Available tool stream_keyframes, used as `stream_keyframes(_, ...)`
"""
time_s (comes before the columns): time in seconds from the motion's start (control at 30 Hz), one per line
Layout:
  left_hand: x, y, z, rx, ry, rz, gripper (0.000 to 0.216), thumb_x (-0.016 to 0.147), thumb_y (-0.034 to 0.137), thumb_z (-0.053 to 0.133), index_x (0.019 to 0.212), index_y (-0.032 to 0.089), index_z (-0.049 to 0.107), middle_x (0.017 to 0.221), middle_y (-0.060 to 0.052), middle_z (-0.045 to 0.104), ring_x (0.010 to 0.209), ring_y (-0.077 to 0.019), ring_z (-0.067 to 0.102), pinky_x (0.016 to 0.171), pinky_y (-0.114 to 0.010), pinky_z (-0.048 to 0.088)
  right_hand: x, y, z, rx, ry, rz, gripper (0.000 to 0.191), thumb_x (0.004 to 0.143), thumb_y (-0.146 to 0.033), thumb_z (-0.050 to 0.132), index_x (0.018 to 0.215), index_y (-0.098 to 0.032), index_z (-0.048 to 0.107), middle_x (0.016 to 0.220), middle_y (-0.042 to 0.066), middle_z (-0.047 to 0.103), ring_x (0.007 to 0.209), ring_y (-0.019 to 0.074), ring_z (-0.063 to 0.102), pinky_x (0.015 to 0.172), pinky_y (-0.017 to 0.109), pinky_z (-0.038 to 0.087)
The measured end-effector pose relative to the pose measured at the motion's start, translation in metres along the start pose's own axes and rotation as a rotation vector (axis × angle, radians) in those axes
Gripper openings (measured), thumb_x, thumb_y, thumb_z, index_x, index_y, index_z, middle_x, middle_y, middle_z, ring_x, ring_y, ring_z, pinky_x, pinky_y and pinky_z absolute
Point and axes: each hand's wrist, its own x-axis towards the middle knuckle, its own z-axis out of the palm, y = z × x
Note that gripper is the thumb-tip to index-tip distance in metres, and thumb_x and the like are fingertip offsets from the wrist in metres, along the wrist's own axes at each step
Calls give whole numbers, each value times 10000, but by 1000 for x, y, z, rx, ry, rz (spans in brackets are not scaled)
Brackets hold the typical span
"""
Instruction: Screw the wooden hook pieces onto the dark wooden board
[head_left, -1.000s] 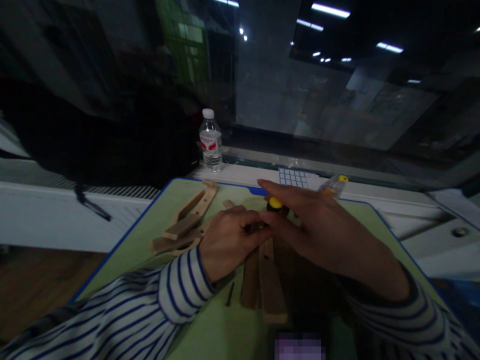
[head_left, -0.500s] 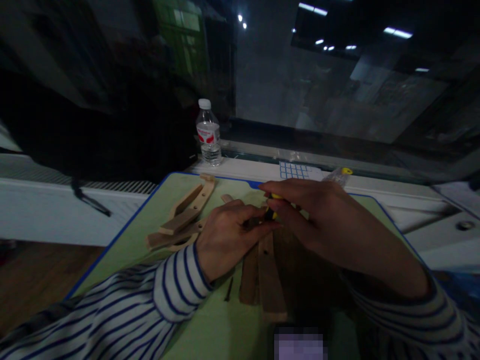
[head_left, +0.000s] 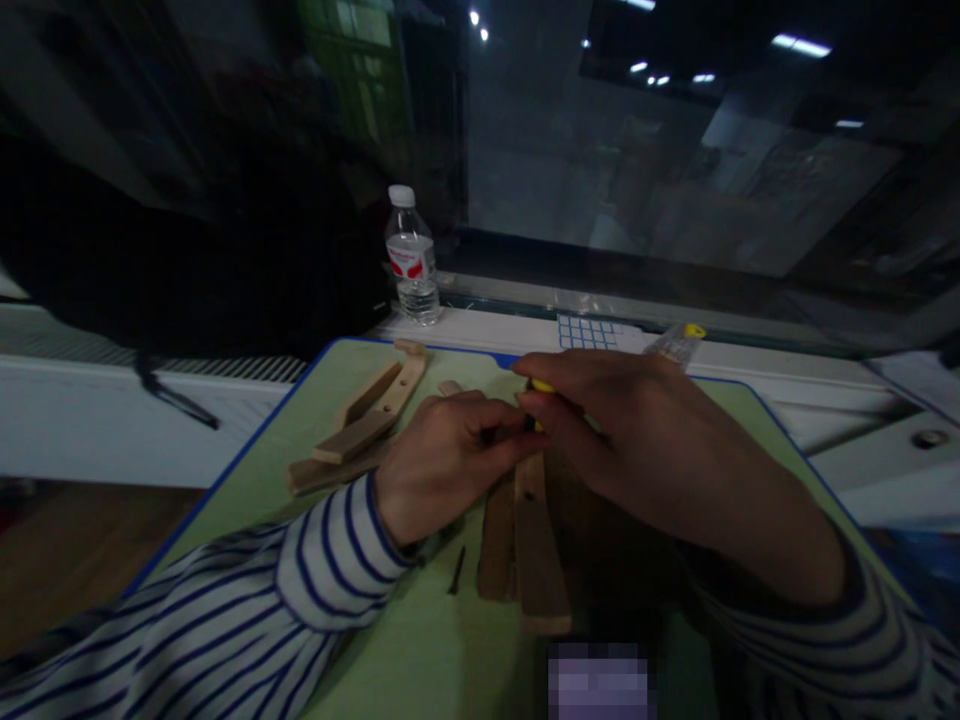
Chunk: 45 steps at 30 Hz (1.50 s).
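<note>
Head camera shows a yellow-and-black tool [head_left: 542,385] between both hands [head_left: 637,435].

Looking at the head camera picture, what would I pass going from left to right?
Black dangling strap, clear plastic bottle with white cap, slim dark screw-like piece, brown wooden bar with a hole, clear plastic item with yellow top, round dark fitting.

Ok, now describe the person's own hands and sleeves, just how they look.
The left hand and right hand are bare, with no gloves showing. The left sleeve is whitish with dark blue stripes, which circle its cuff. The right sleeve is striped too, but lies in shadow, so its colours are hard to tell.
</note>
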Motion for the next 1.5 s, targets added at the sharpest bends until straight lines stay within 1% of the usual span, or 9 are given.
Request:
stream_keyframes(0.2,2,-1,-3,-29,-69,31,233,838,376,546,775,214,701,640,37,609,608,-97,541,590,-221,369,0,-5,-1,-30,-28,76,242,904,-160,438,1062,-109,614,899,70,705,744,164,643,661,275,458)
stream_keyframes(0.33,3,-1,-5,-28,-94,49,245,846,358,533,732,197,677,617,41,589,585,-88,526,577,-213,362,1,-7,0,-36,-50,119,216,906,-165,433,1012,-126,617,858,65,698,731,173,641,644,282,450)
stream_keyframes(0.43,1,-1,-2,-13,-61,34,227,835,362,549,750,199,681,613,35,572,583,-94,519,571,-219,364,1,-6,1,-30,-44,133,231,913,-187,433,1047,-122,609,889,80,698,766,181,644,680,294,461)
stream_keyframes(0.67,-4,-1,9,36,125,1,212,791,382,604,811,194,700,635,8,579,623,-126,536,584,-242,390,1,-4,0,38,-80,158,238,921,-198,421,1049,-132,611,971,92,694,902,203,646,809,341,474)
stream_keyframes(0.87,-3,-1,7,37,119,-9,224,800,382,582,797,203,715,647,5,601,616,-125,540,598,-251,404,-2,1,-1,119,-35,155,336,923,-261,442,1212,-127,548,1105,113,673,1008,209,626,842,358,488)
stream_keyframes(1.0,-4,-2,6,33,86,-9,218,804,386,574,804,211,705,647,16,599,599,-116,535,586,-246,402,-4,3,-3,164,-20,101,383,911,-184,431,1282,-108,488,1239,112,614,1112,185,579,927,339,453)
stream_keyframes(1.13,-6,-4,8,21,102,-37,197,792,386,595,819,222,701,653,26,628,598,-106,545,581,-228,403,-3,4,-3,162,-31,72,322,895,-143,439,1188,-167,570,1169,64,658,1051,177,611,877,321,471)
stream_keyframes(1.33,-4,-3,7,-9,87,-24,159,783,364,618,836,246,710,666,48,651,593,-93,554,601,-214,415,-3,3,-2,109,-39,73,246,886,-156,459,1053,-184,638,1029,38,697,964,176,638,819,302,483)
stream_keyframes(1.5,-2,-2,4,-69,37,-9,157,804,348,601,826,245,718,655,51,649,599,-93,562,595,-206,409,-3,2,-3,32,-35,87,255,885,-163,449,1055,-189,637,974,37,707,913,178,651,781,294,487)
